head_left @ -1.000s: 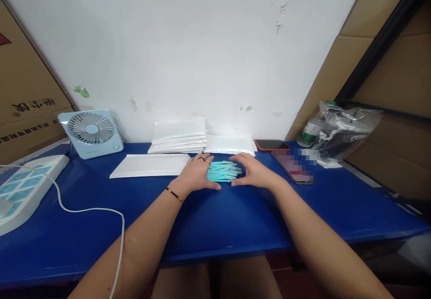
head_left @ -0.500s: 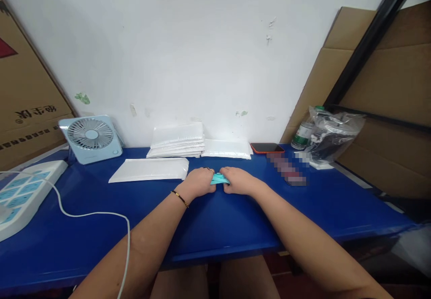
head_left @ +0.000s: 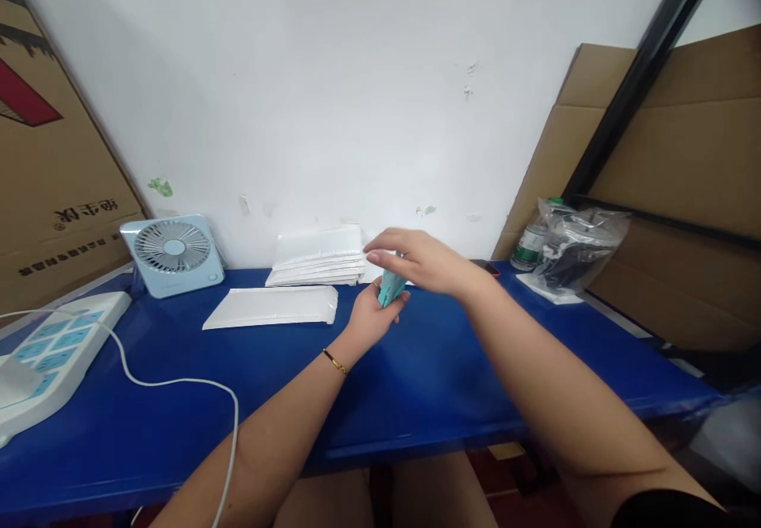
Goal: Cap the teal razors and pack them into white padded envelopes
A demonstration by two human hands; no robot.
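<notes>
My left hand (head_left: 369,315) is closed round a small, flat turquoise bundle (head_left: 389,286), held tilted up above the blue table (head_left: 440,361). The bundle looks folded, but its kind cannot be made out. My right hand (head_left: 425,260) reaches over the upper end of it, fingers stretched to the left and thumb apart from them. Whether the right palm touches the bundle is hidden. To the left of my hands lies a single white padded envelope (head_left: 270,308). Behind it, against the wall, is a stack of similar white envelopes (head_left: 318,257).
A light-blue fan (head_left: 175,254) stands at the left. Nearer, a white power strip (head_left: 65,346) has a white cable (head_left: 172,381) trailing across the table and my left forearm. At the right are a bottle (head_left: 528,246), a clear plastic bag (head_left: 586,246) and a partly hidden phone (head_left: 488,267).
Both hands gripped the turquoise bundle low at the table. Now the left hand holds it raised and tilted, while the right hand has risen over it with fingers extended. The view has shifted slightly.
</notes>
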